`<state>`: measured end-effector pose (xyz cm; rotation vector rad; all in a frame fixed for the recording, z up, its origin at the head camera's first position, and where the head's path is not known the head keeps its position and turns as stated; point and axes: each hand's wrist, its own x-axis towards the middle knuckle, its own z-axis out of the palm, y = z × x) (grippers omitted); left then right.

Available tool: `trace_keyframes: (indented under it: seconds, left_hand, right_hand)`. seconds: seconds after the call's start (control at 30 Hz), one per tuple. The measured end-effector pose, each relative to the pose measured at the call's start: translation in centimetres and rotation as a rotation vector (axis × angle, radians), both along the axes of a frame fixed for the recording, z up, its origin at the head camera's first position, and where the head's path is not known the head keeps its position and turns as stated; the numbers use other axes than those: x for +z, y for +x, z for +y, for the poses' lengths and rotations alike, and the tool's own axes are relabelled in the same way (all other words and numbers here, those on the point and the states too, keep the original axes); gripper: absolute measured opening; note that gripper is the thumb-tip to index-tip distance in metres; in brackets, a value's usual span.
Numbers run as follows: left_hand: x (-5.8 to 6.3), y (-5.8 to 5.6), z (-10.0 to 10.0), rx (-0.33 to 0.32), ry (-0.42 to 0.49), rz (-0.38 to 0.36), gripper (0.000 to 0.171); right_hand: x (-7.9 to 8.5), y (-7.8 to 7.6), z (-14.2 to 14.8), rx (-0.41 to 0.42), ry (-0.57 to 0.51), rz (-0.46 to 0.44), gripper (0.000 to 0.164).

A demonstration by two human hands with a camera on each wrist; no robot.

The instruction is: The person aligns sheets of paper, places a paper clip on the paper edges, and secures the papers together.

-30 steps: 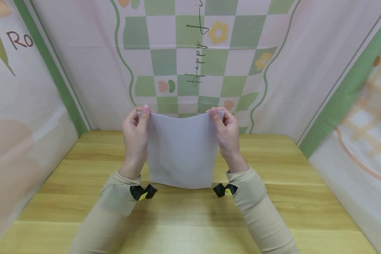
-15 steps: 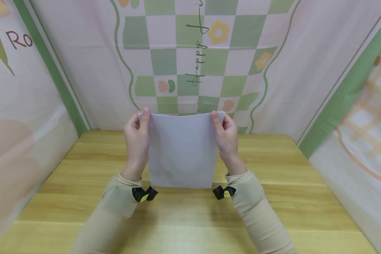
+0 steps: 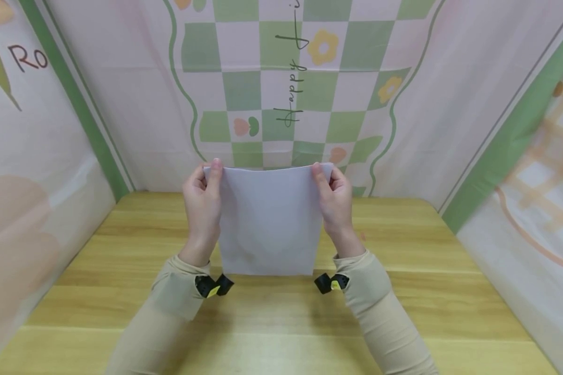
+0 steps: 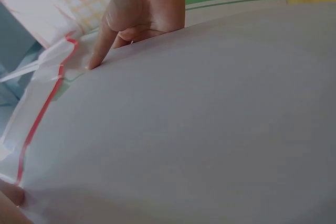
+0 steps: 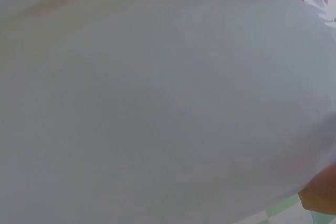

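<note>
A plain white sheet of paper hangs upright between both hands, its upper edge sagging slightly in the middle. At its upper left corner my left hand pinches it, thumb on the near side and fingers behind. My right hand pinches the upper right corner in the same way. The white paper fills most of the left wrist view, with the right hand at its far edge. In the right wrist view the paper covers nearly everything.
Below the paper lies a wooden table. A curtain with green checks and flowers hangs behind it. Further printed curtains stand at the left and right sides. A small black camera sits on each sleeved wrist.
Compared with one second ago, the paper's upper edge sags less and its lower edge looks straighter. Both hands have shifted only slightly, keeping their pinch on the corners.
</note>
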<state>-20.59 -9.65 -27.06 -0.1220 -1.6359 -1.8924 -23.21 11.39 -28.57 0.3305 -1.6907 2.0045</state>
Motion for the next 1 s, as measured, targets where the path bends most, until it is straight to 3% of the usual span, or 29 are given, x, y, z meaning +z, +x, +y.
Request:
trace_keyframes:
  seconds: [0.4, 0.6, 1.0]
  left_hand:
    - [0.56, 0.25, 0.07, 0.013, -0.006, 0.023, 0.024]
    - [-0.02, 0.21, -0.11, 0.008, -0.030, -0.017, 0.027]
    - [-0.40, -0.09, 0.00, 0.015, -0.010, 0.018, 0.028]
  right_hand:
    - [0.45, 0.13, 0.06, 0.016, 0.005, 0.024, 0.020]
    - [-0.16, 0.10, 0.15, 0.011, 0.007, -0.031, 0.017]
    - [-0.39, 0.02, 0.22, -0.002, 0.002, -0.049, 0.013]
